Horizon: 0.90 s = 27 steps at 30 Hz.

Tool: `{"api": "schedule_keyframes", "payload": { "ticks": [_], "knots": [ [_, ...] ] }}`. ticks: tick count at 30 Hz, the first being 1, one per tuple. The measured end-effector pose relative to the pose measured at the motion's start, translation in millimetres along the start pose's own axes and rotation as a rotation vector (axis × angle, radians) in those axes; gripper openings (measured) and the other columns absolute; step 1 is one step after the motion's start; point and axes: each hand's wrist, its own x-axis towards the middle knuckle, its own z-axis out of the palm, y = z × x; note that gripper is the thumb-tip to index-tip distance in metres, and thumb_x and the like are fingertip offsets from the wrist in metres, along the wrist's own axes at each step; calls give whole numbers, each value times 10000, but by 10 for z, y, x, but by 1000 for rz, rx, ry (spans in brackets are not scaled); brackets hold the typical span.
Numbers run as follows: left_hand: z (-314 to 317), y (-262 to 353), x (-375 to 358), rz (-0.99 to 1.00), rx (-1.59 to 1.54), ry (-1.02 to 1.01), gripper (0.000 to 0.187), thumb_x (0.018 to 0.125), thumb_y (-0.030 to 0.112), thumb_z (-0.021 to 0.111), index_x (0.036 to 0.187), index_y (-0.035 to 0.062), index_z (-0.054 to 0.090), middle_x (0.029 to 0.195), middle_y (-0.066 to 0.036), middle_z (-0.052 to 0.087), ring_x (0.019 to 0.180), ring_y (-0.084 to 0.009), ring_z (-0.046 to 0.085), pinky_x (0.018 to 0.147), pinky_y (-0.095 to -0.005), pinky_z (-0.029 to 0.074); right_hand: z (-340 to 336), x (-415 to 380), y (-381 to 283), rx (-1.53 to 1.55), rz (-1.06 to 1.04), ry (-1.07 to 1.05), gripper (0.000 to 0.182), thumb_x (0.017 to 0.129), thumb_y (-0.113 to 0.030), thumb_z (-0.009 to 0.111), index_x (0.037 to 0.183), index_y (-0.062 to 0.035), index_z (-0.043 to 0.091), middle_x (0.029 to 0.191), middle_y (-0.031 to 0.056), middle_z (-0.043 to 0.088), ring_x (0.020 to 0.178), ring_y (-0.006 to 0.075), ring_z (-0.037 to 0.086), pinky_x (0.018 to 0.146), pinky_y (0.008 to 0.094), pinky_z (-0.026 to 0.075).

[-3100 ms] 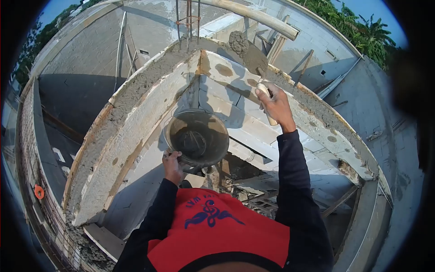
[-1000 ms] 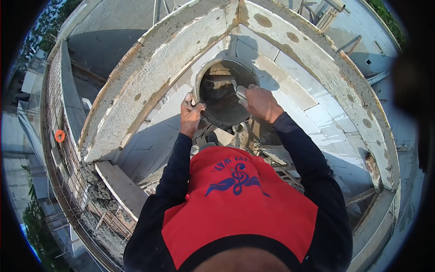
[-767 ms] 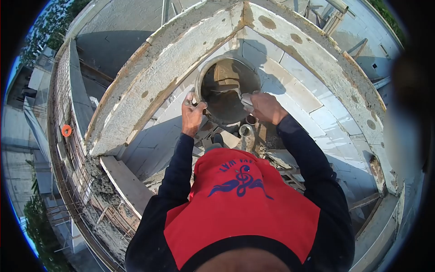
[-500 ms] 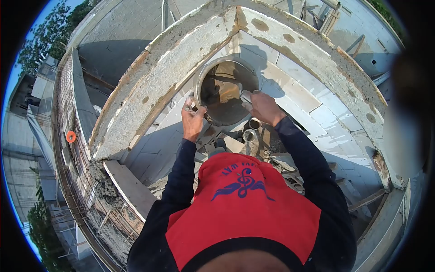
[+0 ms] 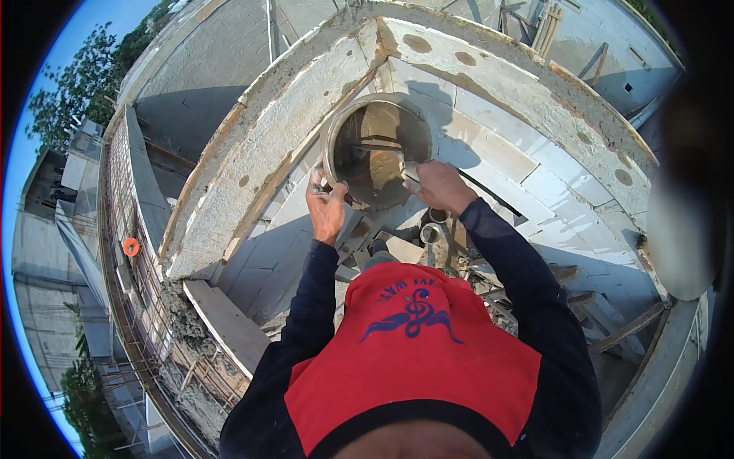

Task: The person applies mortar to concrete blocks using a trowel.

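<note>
"Bucket [image 5: 342,149] first: where is it, and what are the hands doing?"

"Out in front of the red shirt [image 5: 413,367], mouth towards the wearer. The left hand [image 5: 327,205] is curled on its lower left rim. The right hand [image 5: 442,186] is wrapped round the trowel [image 5: 411,173] handle at the far side of the mouth; I can't make out the blade inside."

"What could go wrong?"

"The left hand seems to do the steadying. A hard scrape might twist the rim out of those fingers and spill the load. I can't tell what else bears it."

"Anything in the way?"

"Two pipe-like ends [image 5: 431,246] and rubble [image 5: 472,284] lie below, poor footing, I'd say. Blocks [image 5: 489,149] rise beyond the bucket, and the left panel [image 5: 260,164] and right panel [image 5: 520,99] meet in a corner, hemming it in."

"And farther off?"

"Orange ring [image 5: 131,246] and mesh [image 5: 118,183] to the left, then trees [image 5: 84,88]."
</note>
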Motion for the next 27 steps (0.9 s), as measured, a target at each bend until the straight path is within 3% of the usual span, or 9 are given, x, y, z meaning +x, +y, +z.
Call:
{"api": "schedule_keyframes", "payload": {
  "ticks": [3, 5, 7, 9, 10, 15, 18, 21, 27],
  "knots": [
    [43, 23, -76, -24, 3, -26, 342, 773, -34, 551, 1114, -14, 536, 931, -18, 586, 774, -86, 525, 699, -222, 435, 128, -11, 62, 23, 142, 99, 276, 829, -248, 599, 981, -18, 609, 916, 236, 633, 899, 398, 617, 767, 463, 508],
    [104, 72, -36, -1, 143, 14, 369, 774, -27, 555, 1141, -21, 525, 908, -14, 586, 702, -66, 514, 619, -208, 423, 186, -78, 112, -32, -16, -104, 277, 828, -217, 587, 1007, -5, 576, 899, 236, 631, 862, 404, 620, 730, 466, 509],
    [137, -25, 46, 45, 81, 13, 394, 775, -16, 566, 1165, -29, 514, 866, -5, 586, 596, -42, 473, 516, -192, 377, -86, -136, -6, -28, -42, -35, 260, 824, -199, 584, 972, 15, 575, 872, 229, 633, 844, 408, 622, 716, 468, 510],
    [162, -46, 22, 161, -15, 53, 394, 774, -10, 572, 1163, -28, 514, 832, 11, 580, 562, -27, 446, 468, -190, 329, -175, -60, -28, 31, 150, 193, 243, 814, -198, 593, 946, 6, 586, 859, 227, 635, 839, 410, 622, 721, 471, 511],
    [139, 76, -49, -34, 44, 6, 446, 770, -17, 568, 1211, -29, 498, 951, -15, 592, 675, -47, 497, 563, -193, 389, -176, -5, 26, -1, 144, 179, 238, 801, -204, 599, 914, 6, 592, 855, 242, 629, 849, 408, 620, 722, 468, 510],
    [145, 68, 20, 72, 27, -80, 411, 762, -29, 563, 1171, -25, 523, 1026, -30, 585, 780, -72, 527, 676, -211, 431, 381, 32, 304, -28, -10, -32, 288, 816, -253, 611, 929, 12, 611, 838, 251, 624, 842, 398, 624, 743, 456, 506],
    [-2, 38, -62, 123, -17, -186, 293, 757, -39, 570, 1047, -1, 570, 952, -33, 589, 810, -105, 546, 718, -244, 458, 683, -139, 374, 360, -39, 29, 402, 853, -357, 624, 1022, 8, 621, 814, 200, 636, 712, 315, 650, 636, 394, 531],
    [-206, -61, -61, 90, 82, -292, 397, 747, -16, 583, 1144, -8, 563, 1133, -49, 561, 864, -113, 537, 757, -226, 426, 490, -326, 99, 1308, 387, -299, 448, 905, -416, 578, 1144, -38, 577, 773, 54, 591, 513, 121, 575, 408, 249, 461],
    [-257, -418, -218, -155, -106, -201, 320, 764, 34, 597, 1082, 30, 562, 937, -13, 579, 811, -88, 517, 727, -202, 408, 683, -513, -29, 1803, 532, -492, 423, 967, -377, 479, 1192, -20, 508, 781, 62, 551, 507, 106, 500, 411, 222, 403]
  ]
}}
